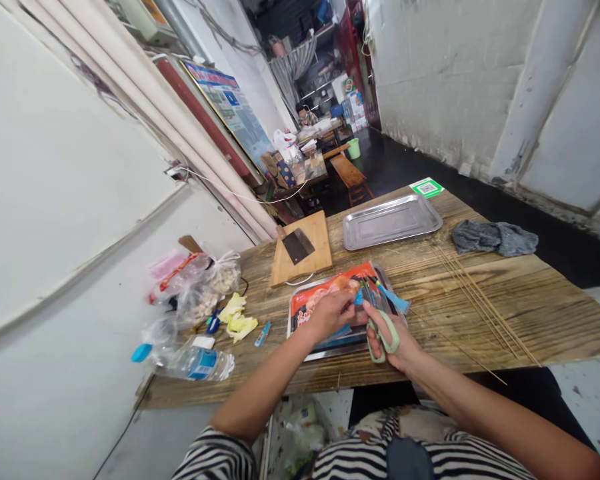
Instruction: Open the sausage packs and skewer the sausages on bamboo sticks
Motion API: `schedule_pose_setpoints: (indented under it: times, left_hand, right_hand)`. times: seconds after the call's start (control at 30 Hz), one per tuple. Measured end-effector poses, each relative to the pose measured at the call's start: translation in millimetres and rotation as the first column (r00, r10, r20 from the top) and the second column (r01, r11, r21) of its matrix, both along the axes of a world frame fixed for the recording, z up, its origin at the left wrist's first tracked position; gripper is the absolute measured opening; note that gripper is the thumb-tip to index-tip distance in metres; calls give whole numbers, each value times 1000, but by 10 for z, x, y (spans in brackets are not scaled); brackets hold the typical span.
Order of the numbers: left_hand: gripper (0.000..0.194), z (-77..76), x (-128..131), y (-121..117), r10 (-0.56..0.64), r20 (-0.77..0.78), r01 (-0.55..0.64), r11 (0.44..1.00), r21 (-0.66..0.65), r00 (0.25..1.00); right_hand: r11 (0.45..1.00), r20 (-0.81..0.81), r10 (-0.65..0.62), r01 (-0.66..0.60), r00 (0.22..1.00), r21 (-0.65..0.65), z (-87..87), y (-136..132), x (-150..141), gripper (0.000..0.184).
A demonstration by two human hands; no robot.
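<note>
My right hand (pixel 393 337) is wrapped round the pale green handles of a pair of scissors (pixel 393 333). The scissor blades point away from me, over a red printed food packet (pixel 307 300). My left hand (pixel 333 313) is closed in a pinch at the packet's right part, beside a blue strip of plastic (pixel 393 297). Exactly which edge the fingers grip is partly hidden by the hand. Packet and hands are above a metal tray (pixel 320 354) near the table's front edge.
A cleaver (pixel 298 246) lies on a wooden cutting board (pixel 323 250) behind the packet. Farther right are a metal tray (pixel 393 223), several thin skewers (pixel 480 300) and a dark plastic bag (pixel 495 238). A water bottle (pixel 200 362), yellow scraps (pixel 237 318) and a blue cutter (pixel 263 333) lie left.
</note>
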State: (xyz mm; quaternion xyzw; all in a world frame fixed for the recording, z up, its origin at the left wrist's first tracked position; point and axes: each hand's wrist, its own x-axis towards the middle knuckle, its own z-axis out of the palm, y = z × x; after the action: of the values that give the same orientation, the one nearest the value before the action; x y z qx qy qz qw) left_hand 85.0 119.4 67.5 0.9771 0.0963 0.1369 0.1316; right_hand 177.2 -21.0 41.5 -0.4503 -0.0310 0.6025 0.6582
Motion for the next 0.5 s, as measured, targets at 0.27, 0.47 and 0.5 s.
schedule_pose_setpoints:
  times: [0.27,0.47,0.5]
  left_hand:
    - [6,30,-15,12,223,62,-203,950,-238,973]
    - [6,60,12,-8,246,57,-223,938,-265,968]
    - [5,62,12,-12,233,52,-213,944,-251,971]
  right_hand:
    - [999,44,38,-38,998,14,20,-9,69,39]
    - [996,100,84,-87,991,24,46,68,167,42]
    - [996,114,87,-90,990,23,44,78,170,42]
